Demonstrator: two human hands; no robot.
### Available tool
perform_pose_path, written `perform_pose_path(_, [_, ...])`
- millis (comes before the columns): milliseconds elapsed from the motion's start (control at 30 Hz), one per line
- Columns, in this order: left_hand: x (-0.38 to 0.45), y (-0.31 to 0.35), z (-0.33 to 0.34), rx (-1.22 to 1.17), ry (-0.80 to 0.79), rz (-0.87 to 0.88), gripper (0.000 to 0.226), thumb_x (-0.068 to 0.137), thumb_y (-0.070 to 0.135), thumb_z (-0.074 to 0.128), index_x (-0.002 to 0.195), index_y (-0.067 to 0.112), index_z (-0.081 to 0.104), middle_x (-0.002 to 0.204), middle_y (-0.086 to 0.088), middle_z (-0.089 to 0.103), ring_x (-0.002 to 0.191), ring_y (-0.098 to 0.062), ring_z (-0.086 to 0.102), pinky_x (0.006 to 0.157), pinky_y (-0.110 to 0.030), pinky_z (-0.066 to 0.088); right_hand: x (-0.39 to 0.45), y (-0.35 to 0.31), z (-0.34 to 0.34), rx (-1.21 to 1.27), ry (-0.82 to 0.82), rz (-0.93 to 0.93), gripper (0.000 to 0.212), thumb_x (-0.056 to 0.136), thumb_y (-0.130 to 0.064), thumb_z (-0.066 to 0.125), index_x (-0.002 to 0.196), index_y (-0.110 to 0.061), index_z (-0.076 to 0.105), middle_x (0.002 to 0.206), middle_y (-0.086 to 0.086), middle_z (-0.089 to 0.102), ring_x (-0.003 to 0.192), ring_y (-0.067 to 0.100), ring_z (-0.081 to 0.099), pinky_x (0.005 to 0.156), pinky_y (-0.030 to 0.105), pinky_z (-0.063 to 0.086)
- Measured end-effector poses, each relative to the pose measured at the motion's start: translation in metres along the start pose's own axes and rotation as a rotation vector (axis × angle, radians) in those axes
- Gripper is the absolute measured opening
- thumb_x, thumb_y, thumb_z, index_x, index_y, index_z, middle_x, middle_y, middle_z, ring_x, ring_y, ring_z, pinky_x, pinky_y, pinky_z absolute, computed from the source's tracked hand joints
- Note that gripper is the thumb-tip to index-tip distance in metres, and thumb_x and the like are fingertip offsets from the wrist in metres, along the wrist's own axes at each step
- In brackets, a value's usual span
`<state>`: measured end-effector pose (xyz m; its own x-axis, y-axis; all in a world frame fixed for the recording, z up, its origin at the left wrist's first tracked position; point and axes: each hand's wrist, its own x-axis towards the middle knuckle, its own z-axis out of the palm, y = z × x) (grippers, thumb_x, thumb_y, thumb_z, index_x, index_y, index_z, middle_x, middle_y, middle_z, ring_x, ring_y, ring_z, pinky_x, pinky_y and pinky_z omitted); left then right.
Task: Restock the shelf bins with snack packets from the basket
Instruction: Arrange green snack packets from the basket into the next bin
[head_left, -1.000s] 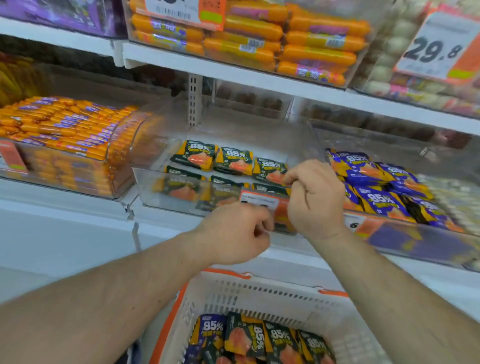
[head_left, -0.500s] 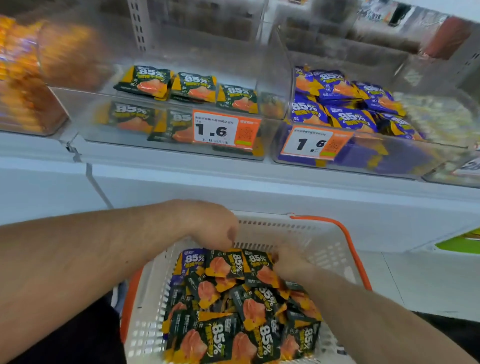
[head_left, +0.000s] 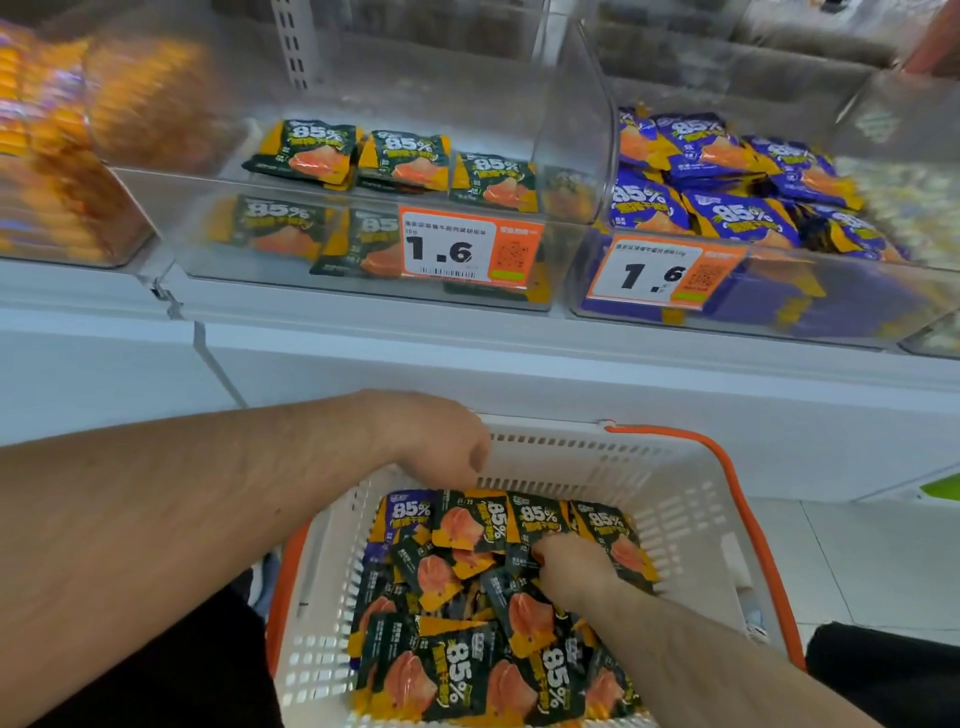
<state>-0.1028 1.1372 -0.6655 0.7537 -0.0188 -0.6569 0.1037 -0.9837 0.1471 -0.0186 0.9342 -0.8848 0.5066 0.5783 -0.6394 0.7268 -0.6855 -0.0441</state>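
A white basket (head_left: 691, 519) with orange handles stands below the shelf, filled with several dark green and orange "85%" snack packets (head_left: 457, 670). My right hand (head_left: 574, 569) is down in the pile, its fingers curled into the packets. My left hand (head_left: 434, 436) hangs over the basket's far left corner. Its fingers are tucked under, so whatever they hold is hidden. On the shelf above, a clear bin (head_left: 322, 291) holds a thin layer of the same green packets (head_left: 400, 161) behind a 1.6 price tag (head_left: 447, 249).
To the right, a second clear bin (head_left: 857, 312) is piled with purple "85%" packets (head_left: 727, 208). One purple packet (head_left: 405, 514) lies at the basket's far left. A blurred bin of orange sticks (head_left: 62, 171) stands at the left. The white shelf front (head_left: 519, 374) runs just behind the basket.
Both hands have dropped from the front of the green bin to the basket. My right hand has pushed deeper into the packets. The view has tilted downward.
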Motion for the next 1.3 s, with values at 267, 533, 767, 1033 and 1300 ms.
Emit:
perform_pose_path(267, [-0.008, 0.000, 0.002, -0.034, 0.017, -0.005, 0.032, 0.099, 0.034, 0.046, 0.127, 0.023, 0.059, 0.124, 0.003, 0.060, 0.102, -0.015, 0.058, 0.093, -0.034, 0.050, -0.013, -0.005, -0.003, -0.119, 0.070, 0.003, 0.022, 0.088, -0.003, 0.056, 0.102, -0.016, 0.067, 0.109, 0.008, 0.067, 0.099, 0.029, 0.065, 0.076, 0.037, 0.051])
perform_pose_path(533, [-0.007, -0.011, 0.002, 0.003, -0.002, -0.007, 0.032, 0.099, 0.033, 0.047, 0.123, 0.018, 0.063, 0.120, 0.001, 0.064, 0.103, -0.018, 0.060, 0.088, -0.034, 0.049, -0.033, -0.006, -0.045, -0.122, 0.183, -0.119, 0.033, 0.091, -0.002, 0.047, 0.121, -0.016, 0.044, 0.103, 0.010, 0.064, 0.092, 0.032, 0.062, 0.068, 0.039, 0.047])
perform_pose_path(767, [-0.009, -0.027, -0.006, -0.109, 0.106, -0.049, 0.066, 0.089, 0.043, 0.066, 0.143, 0.019, 0.038, 0.137, -0.005, 0.050, 0.118, -0.023, 0.053, 0.097, -0.038, 0.045, -0.074, -0.017, -0.170, 0.245, 0.215, -0.254, 0.021, 0.105, -0.024, 0.040, 0.085, -0.028, 0.045, 0.081, -0.003, 0.053, 0.074, 0.021, 0.056, 0.058, 0.029, 0.045])
perform_pose_path(1033, [-0.043, -0.049, -0.031, -0.727, 0.449, 0.218, 0.020, 0.085, 0.013, 0.076, 0.100, 0.021, 0.065, 0.091, 0.009, 0.068, 0.083, -0.002, 0.063, 0.075, -0.022, 0.047, -0.123, -0.043, -0.245, 0.858, 0.253, -0.337, 0.023, 0.106, -0.015, 0.039, 0.084, -0.014, 0.044, 0.079, 0.003, 0.033, 0.063, 0.017, 0.039, 0.053, 0.038, 0.058])
perform_pose_path(1300, [-0.083, -0.049, -0.050, -0.947, 0.618, 0.316, 0.032, 0.079, 0.020, 0.078, 0.097, -0.001, 0.062, 0.099, -0.020, 0.071, 0.089, -0.036, 0.067, 0.082, -0.048, 0.052, -0.158, -0.063, -0.274, 1.298, 0.177, -0.384, 0.013, 0.103, -0.020, 0.047, 0.095, -0.012, 0.054, 0.091, 0.008, 0.058, 0.075, 0.021, 0.058, 0.045, 0.033, 0.054])
